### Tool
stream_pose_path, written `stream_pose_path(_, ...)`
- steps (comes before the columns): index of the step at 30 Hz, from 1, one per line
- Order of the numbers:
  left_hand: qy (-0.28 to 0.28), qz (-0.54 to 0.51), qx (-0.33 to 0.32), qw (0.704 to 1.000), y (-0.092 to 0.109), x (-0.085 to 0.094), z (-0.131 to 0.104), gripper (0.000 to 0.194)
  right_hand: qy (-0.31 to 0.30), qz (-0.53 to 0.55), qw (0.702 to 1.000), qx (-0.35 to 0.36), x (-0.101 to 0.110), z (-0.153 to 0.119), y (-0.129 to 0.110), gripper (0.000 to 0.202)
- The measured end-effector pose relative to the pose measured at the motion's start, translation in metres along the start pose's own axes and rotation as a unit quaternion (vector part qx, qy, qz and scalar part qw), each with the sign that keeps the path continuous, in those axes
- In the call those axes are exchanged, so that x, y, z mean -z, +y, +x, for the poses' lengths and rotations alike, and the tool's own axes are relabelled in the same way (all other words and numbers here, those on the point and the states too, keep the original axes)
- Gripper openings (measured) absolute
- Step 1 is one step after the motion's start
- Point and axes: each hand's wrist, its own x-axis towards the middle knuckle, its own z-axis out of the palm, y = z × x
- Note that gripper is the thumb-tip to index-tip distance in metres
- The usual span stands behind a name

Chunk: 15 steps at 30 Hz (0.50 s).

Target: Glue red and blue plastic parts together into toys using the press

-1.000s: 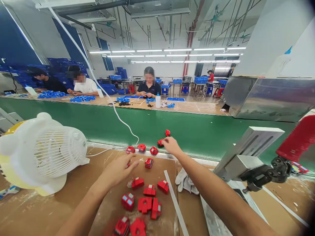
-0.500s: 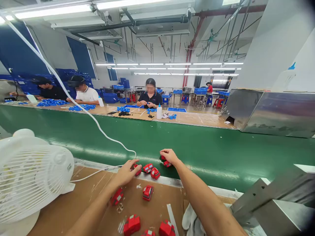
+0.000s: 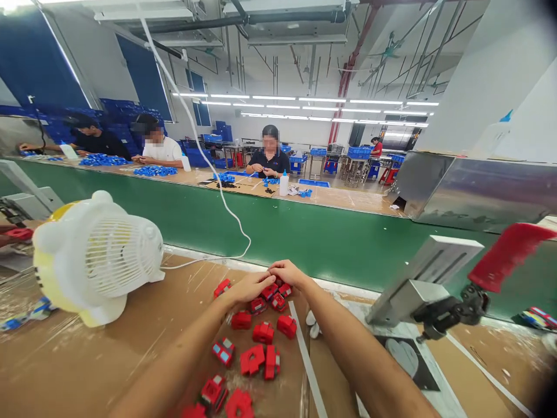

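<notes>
A cluster of small red plastic parts (image 3: pixel 277 300) with grey and dark inserts lies at the table's far edge. My left hand (image 3: pixel 255 285) reaches over its left side, fingers stretched out and resting on the parts. From the far side, my right hand (image 3: pixel 287 273) curls round the cluster, its fingers bent over red parts and partly hidden. The two hands almost meet at the fingertips. Several more red parts (image 3: pixel 252 360) are scattered nearer to me, between my forearms, some on their sides.
A white and yellow fan (image 3: pixel 126 249) stands at left, its white cable crossing the green belt (image 3: pixel 348 244). At right is a metal fixture with a red-handled clamp (image 3: pixel 509 255). A white strip (image 3: pixel 307 360) and gloves (image 3: pixel 312 325) lie beside my right forearm. Co-workers sit across the belt.
Both hands have come nearer to each other. The red parts that were on the belt and its edge are now bunched on the table under them. The view has swung, showing more fixture.
</notes>
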Motion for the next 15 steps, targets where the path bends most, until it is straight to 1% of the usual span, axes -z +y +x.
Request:
stream_pose_path(4,0.039,-0.016,-0.011,0.999,0.019,-0.024,-0.036,0.047,-0.011,-0.038,0.999,0.029,-0.010,-0.035,-0.004,0.030)
stream_pose_path(6,0.078,-0.027,-0.020,0.996,0.022,-0.026,-0.056,0.044,-0.013,-0.064,0.997,0.045,-0.012,-0.053,-0.004,0.028)
stream_pose_path(7,0.108,-0.033,-0.022,0.993,0.020,-0.023,-0.066,0.044,-0.015,-0.078,0.995,0.053,-0.013,-0.062,-0.004,0.025)
stream_pose_path(9,0.190,-0.041,-0.014,0.981,0.011,-0.007,-0.084,0.046,-0.022,-0.108,0.992,0.066,-0.015,-0.077,-0.004,0.018)
stream_pose_path(11,0.288,-0.047,0.020,0.956,-0.005,0.013,-0.095,0.052,-0.031,-0.137,0.987,0.077,-0.018,-0.090,-0.006,0.012)
stream_pose_path(12,0.322,-0.046,0.040,0.945,-0.014,0.023,-0.097,0.053,-0.035,-0.150,0.985,0.083,-0.019,-0.096,-0.007,0.011)
stream_pose_path(13,0.345,-0.047,0.060,0.936,-0.024,0.030,-0.097,0.052,-0.038,-0.162,0.982,0.088,-0.020,-0.101,-0.008,0.012)
stream_pose_path(15,0.361,-0.054,0.090,0.927,-0.041,0.036,-0.091,0.045,-0.041,-0.184,0.977,0.100,-0.022,-0.112,-0.009,0.017)
